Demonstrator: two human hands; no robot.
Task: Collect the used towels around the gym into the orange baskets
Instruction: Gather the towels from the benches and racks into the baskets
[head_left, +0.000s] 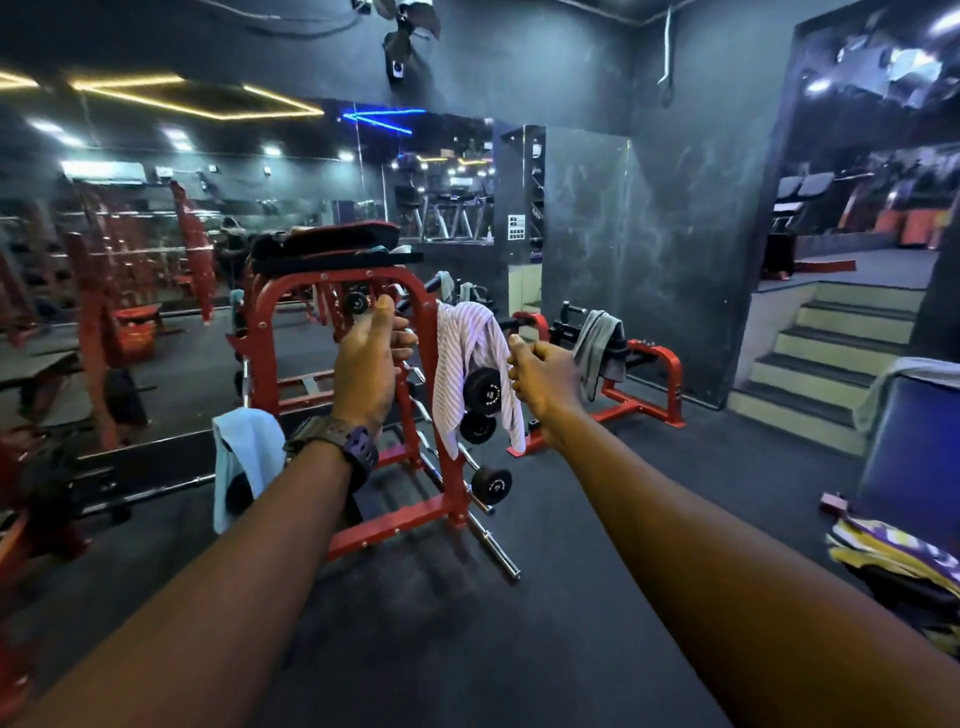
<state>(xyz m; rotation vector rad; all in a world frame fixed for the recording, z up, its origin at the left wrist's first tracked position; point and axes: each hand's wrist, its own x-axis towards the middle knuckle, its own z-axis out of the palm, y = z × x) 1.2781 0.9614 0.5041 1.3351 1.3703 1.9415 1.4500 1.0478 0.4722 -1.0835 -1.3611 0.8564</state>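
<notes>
Head view: a striped towel (470, 358) hangs over the upper corner of a red barbell rack (415, 415), draped down past black round weights. It lies between the two outstretched hands. The right hand (543, 376), just right of it, has its fingers loosely curled and holds nothing. The left hand (366, 364), just left of it and in front of the rack frame, is relaxed and holds nothing; a dark watch (343, 447) sits on its wrist. Below the left wrist a light blue towel (244, 457) hangs. Right of the right hand a grey towel (597, 348) drapes over a low red machine (644, 374).
</notes>
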